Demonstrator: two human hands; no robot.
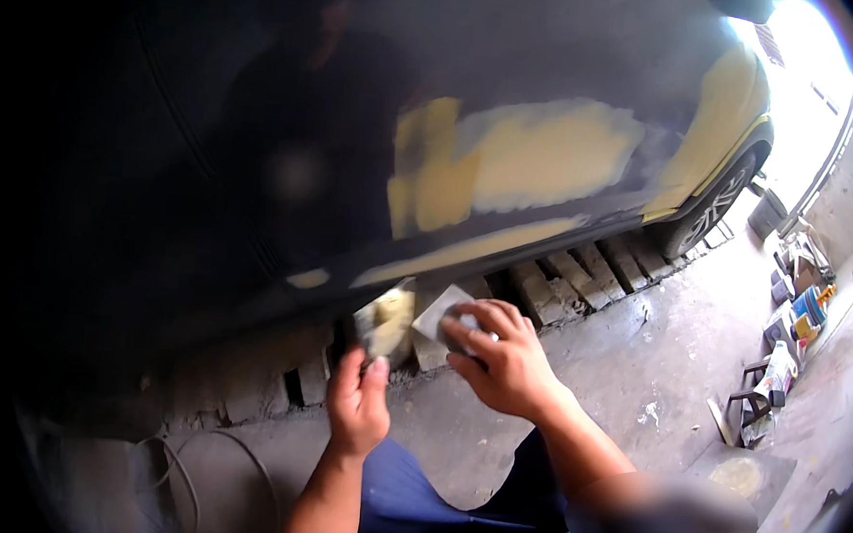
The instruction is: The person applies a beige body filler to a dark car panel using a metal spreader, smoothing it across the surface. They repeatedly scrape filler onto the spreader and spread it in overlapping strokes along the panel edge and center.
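My left hand pinches the lower edge of a small flat board with yellow body filler smeared on it. Close beside it, my right hand grips a pale, flat filler spreader, its fingers curled over the back. A narrow gap shows between board and spreader. Both are in front of the lower edge of a dark car's side. Dried-looking yellow filler patches cover part of that panel, with a long strip along the sill.
At the right, a wheel stands near wooden slats under the car. Cans and bottles line the right side by a small dark stool. A hose loops at the lower left. Concrete floor lies between.
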